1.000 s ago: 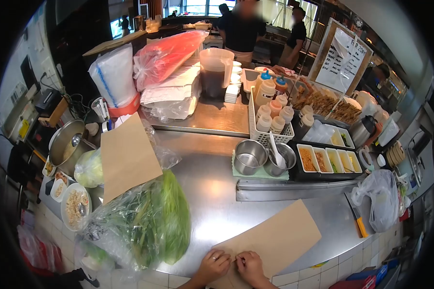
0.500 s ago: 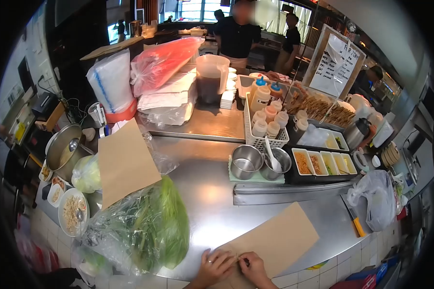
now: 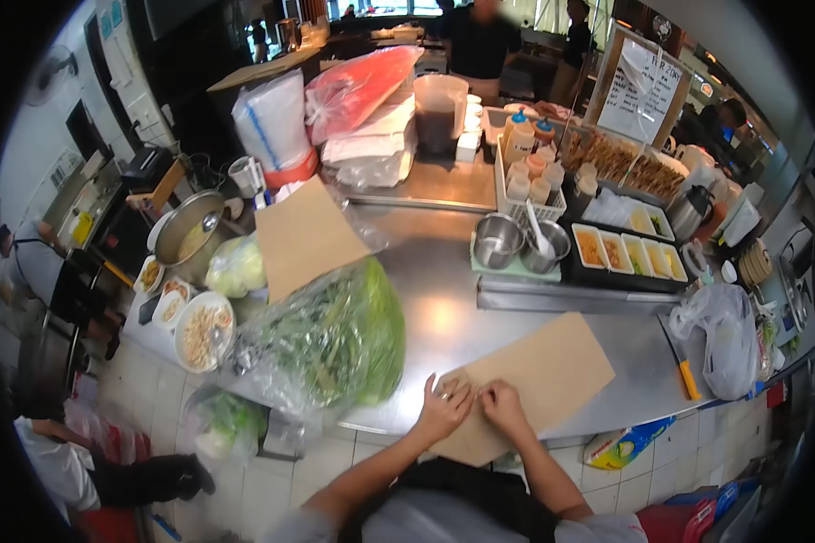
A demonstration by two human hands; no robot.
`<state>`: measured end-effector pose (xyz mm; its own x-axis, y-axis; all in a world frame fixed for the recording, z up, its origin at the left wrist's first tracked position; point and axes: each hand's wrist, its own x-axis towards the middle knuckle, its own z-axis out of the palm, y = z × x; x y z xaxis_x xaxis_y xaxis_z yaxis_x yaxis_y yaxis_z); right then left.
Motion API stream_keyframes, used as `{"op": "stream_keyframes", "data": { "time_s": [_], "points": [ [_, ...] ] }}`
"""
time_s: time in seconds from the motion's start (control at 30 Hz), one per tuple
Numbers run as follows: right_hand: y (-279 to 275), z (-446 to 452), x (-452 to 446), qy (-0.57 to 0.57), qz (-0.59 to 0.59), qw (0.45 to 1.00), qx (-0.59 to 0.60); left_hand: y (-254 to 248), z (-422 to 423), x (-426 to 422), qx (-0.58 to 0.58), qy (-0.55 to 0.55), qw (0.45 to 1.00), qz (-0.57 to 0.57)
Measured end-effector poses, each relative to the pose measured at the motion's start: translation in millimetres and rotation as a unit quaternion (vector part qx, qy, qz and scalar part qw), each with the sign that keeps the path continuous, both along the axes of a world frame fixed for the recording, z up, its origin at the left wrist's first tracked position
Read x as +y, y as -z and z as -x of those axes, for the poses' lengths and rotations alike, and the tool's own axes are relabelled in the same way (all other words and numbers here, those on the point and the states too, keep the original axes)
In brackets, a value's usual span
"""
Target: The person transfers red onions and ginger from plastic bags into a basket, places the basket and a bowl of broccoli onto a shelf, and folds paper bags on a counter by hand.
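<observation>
A sheet of brown paper (image 3: 557, 360) lies slantwise near the table's front edge, its near end toward my body. My left hand (image 3: 445, 405) rests on the paper's left edge with its fingers spread. Close to its right, my right hand (image 3: 503, 407) is closed, fingers curled in a pinch at the paper; the fingertips are partly hidden. A small gap separates the two hands. Left of them sits a clear plastic bag of leafy greens (image 3: 335, 339), with another brown paper sheet (image 3: 306, 237) behind it.
An orange-handled knife (image 3: 688, 376) and a white plastic bag (image 3: 720, 335) lie at the right. Metal pots (image 3: 498, 242), a basket of squeeze bottles (image 3: 530, 181) and a tray of toppings (image 3: 627, 256) stand behind. A bowl (image 3: 204, 331) sits left. Co-workers are nearby.
The camera view has tilted down, so the table appears higher and farther right, and my forearms now show. Both hands stay at the paper; my left fingers look more spread.
</observation>
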<state>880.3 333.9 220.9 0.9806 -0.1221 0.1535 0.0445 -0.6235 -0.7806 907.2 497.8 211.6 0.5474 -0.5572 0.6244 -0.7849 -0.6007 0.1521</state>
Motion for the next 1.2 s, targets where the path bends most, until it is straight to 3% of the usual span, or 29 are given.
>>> {"op": "stream_keyframes", "data": {
  "time_s": [0.13, 0.2, 0.47, 0.53, 0.67, 0.73, 0.87, 0.93, 1.07, 1.13, 1.2],
  "points": [
    [2.2, -2.2, -5.8, 0.018, -0.013, 1.0, -0.009, -1.9, -2.7, 3.0, -0.026, 0.063, 0.997, -0.038],
    [3.7, -4.5, -19.8, 0.086, -0.038, 0.996, 0.007, 11.7, -4.2, 7.7, -0.032, 0.071, 0.996, -0.034],
    [-3.7, -6.8, 3.8, 0.085, -0.057, 0.993, -0.05, 2.9, -2.5, 11.7, -0.1, 0.056, 0.991, -0.075],
    [-16.9, -3.4, 23.4, 0.122, 0.218, 0.961, -0.115, -0.1, -1.9, 11.9, -0.104, 0.058, 0.99, -0.074],
    [1.2, -11.4, 12.6, 0.142, 0.208, 0.967, -0.037, -2.4, -2.2, 13.6, -0.086, 0.064, 0.99, -0.092],
    [-5.1, -9.7, -4.9, 0.21, -0.023, 0.977, 0.007, -0.6, -3.4, 13.3, -0.08, 0.07, 0.99, -0.093],
    [-19.0, -11.3, 2.4, 0.202, 0.006, 0.979, 0.014, 0.9, -3.3, 12.6, -0.075, 0.07, 0.991, -0.086],
    [-23.0, -14.7, 18.3, 0.212, 0.241, 0.947, -0.013, 2.0, -4.3, 11.3, -0.08, 0.076, 0.991, -0.074],
    [-16.5, -27.3, -3.7, 0.209, 0.215, 0.952, 0.054, 12.2, -7.5, 11.6, -0.031, 0.076, 0.993, -0.083],
    [-27.3, -24.4, -32.1, 0.242, 0.114, 0.961, 0.074, 15.1, -11.5, 12.2, -0.017, 0.079, 0.994, -0.073],
    [-28.6, -23.0, -40.2, 0.218, 0.107, 0.966, 0.083, 17.8, -7.5, 13.3, 0.001, 0.083, 0.995, -0.063]
  ]
}}
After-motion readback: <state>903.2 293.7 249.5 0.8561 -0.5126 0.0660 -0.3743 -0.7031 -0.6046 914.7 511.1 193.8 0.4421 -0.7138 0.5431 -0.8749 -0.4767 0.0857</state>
